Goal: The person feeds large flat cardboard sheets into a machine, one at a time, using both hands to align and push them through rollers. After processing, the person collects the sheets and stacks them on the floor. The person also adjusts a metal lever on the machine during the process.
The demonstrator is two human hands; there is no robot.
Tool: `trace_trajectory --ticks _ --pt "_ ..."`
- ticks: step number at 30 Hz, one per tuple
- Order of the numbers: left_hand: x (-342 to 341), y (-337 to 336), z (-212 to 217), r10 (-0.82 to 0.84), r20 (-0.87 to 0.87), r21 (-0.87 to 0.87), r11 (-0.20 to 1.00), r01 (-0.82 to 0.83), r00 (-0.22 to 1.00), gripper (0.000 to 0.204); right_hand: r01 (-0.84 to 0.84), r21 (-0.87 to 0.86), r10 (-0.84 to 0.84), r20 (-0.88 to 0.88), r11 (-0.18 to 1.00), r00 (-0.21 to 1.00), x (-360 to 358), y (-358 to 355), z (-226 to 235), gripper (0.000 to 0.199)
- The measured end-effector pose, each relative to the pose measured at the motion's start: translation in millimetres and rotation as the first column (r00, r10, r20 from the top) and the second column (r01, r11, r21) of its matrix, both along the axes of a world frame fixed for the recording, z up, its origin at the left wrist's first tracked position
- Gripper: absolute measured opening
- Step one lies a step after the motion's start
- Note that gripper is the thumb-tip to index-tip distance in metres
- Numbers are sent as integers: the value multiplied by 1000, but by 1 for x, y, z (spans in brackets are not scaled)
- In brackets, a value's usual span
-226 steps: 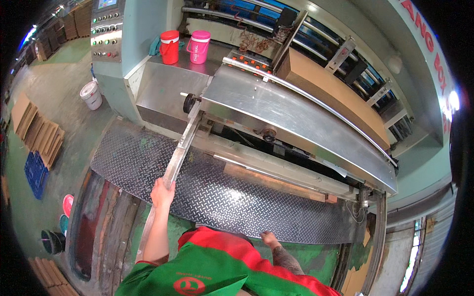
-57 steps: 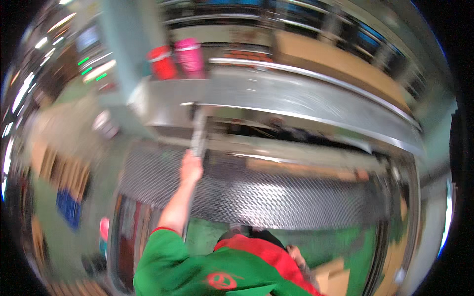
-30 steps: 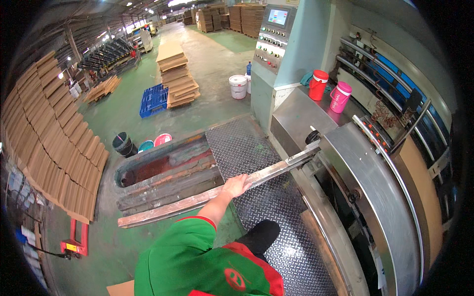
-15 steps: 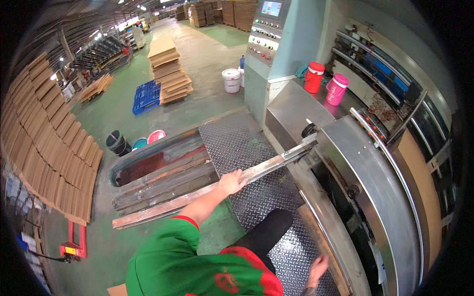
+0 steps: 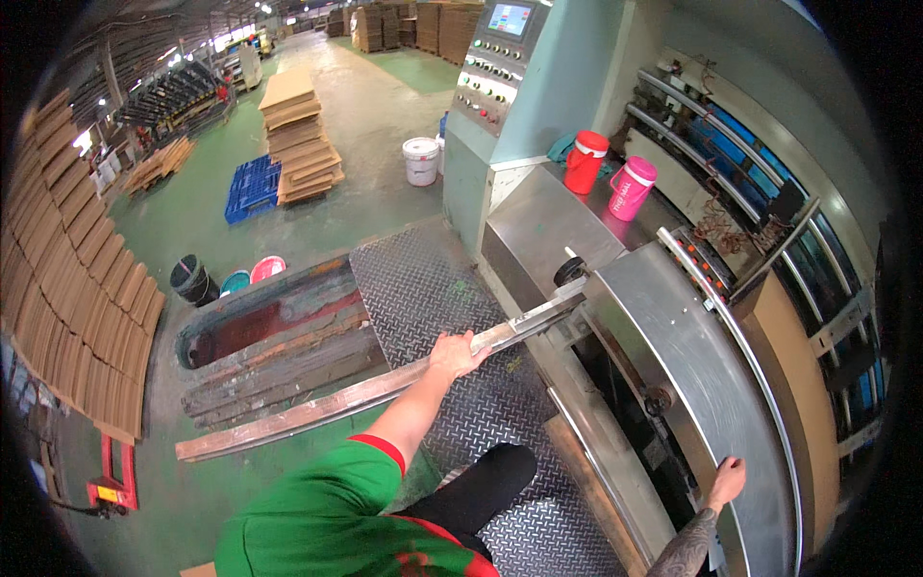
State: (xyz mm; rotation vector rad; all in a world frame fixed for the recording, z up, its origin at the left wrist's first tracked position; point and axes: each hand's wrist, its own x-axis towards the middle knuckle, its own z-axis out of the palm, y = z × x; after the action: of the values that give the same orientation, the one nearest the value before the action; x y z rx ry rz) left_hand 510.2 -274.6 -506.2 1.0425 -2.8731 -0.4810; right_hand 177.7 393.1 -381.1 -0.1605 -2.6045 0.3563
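Note:
My left hand [image 5: 456, 356] is wrapped over a long, worn metal bar [image 5: 298, 417], the arm stretched out ahead of me. The bar runs from the left, across a patterned steel plate [image 5: 423, 279], to the machine on the right. At its machine end lie a bright metal section and a black round knob [image 5: 569, 271]. Over the smooth metal cover [image 5: 692, 356] of the machine is my right hand [image 5: 728, 483], fingers curled in and nothing visible in them. Whether it touches the cover I cannot tell.
A long pit [image 5: 240, 337] with reddish residue lies left of the plate. A control cabinet [image 5: 495, 87] stands ahead; a red jug [image 5: 586, 163] and pink jug [image 5: 632, 188] sit beside it. Cardboard stacks [image 5: 87, 279], a white bucket [image 5: 421, 162] and a red pallet jack [image 5: 117, 476] stand around.
My right hand has risen from beside my leg and moved right, over the metal cover. My left hand keeps its grip on the bar. The view has shifted a little to the right.

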Motion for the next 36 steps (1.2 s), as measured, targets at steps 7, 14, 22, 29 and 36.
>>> trace_trajectory --ticks 7,14,22,29,36 --pt "-6 -8 -2 -46 65 30 999 44 997 77 106 99 -125 212 989 969 -16 2 10 44" --pt "-5 -6 -11 -89 -37 -65 994 87 995 73 87 -76 -90 -39 993 995 -25 0 -7 43" --pt "-4 -4 -12 -87 -79 -68 994 82 993 63 53 -139 -55 -11 989 998 -36 15 -15 40" --pt "-2 -1 -3 -49 -53 -41 998 47 997 63 -1 -17 2 60 1000 998 -42 19 -8 44" --pt "-4 1 5 -21 -7 3 1000 21 1000 67 51 -34 -50 20 998 999 -36 15 -5 43"
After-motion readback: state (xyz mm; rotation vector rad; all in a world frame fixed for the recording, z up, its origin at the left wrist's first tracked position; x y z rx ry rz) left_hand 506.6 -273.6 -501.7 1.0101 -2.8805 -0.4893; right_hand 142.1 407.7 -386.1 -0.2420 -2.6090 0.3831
